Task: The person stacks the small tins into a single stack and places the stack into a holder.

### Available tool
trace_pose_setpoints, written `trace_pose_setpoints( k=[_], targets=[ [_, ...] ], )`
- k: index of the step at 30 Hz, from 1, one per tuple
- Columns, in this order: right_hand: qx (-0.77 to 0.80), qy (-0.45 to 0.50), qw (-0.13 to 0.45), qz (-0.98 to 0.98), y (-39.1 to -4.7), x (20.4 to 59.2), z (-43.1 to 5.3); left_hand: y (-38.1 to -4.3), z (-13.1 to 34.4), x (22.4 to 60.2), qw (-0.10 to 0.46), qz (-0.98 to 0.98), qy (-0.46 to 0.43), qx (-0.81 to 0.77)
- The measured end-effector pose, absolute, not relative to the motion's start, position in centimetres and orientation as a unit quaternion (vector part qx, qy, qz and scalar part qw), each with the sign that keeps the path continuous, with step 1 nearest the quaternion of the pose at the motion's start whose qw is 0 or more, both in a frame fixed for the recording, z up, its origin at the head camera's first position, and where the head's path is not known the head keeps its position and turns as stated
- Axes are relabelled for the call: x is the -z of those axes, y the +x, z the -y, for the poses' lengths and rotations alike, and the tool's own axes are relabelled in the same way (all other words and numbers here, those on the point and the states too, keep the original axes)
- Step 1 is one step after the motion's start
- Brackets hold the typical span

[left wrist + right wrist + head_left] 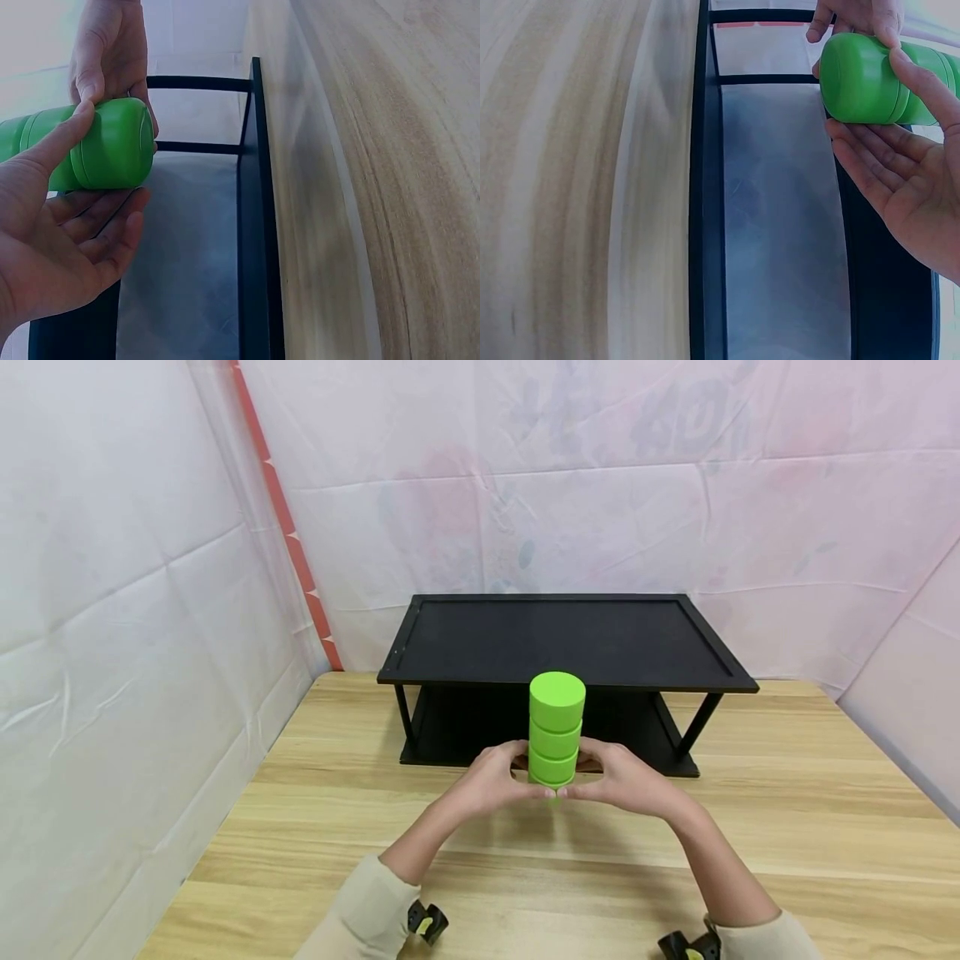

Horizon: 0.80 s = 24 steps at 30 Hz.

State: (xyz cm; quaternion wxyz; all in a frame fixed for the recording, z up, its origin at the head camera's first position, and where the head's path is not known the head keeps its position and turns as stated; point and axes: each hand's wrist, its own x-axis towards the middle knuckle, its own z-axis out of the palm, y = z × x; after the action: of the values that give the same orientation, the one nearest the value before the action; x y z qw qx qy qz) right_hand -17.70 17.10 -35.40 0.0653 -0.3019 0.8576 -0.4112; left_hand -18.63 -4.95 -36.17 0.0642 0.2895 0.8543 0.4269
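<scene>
Both hands hold one bright green cylinder [556, 727], upright, with a flat top and grooves that part it into stacked sections. My left hand [497, 778] grips its lower part from the left and my right hand [621, 779] from the right. The thumbs meet at the near side, and the other fingers reach around behind. In the left wrist view the rounded base of the cylinder [120, 146] shows past the left hand [67, 247]. In the right wrist view the right hand [907, 172] has its thumb across the cylinder [862, 79].
Behind the cylinder stands a black two-level shelf [555, 639], its lower board [465, 727] partly hidden by the cylinder and hands. The wooden table [315, 827] runs up to white sheeting [150, 610] at the left and back. Black wrist cameras [429, 922] sit at both sleeves.
</scene>
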Motion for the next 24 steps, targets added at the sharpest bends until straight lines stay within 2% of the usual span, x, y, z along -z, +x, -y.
trace_pose_setpoints(
  k=[24],
  targets=[
    [0.404, -0.312, 0.055, -0.858, -18.1, 34.1, -17.0, -18.9, 5.1, 34.6, 0.052, -0.864, 0.3, -0.402]
  ],
)
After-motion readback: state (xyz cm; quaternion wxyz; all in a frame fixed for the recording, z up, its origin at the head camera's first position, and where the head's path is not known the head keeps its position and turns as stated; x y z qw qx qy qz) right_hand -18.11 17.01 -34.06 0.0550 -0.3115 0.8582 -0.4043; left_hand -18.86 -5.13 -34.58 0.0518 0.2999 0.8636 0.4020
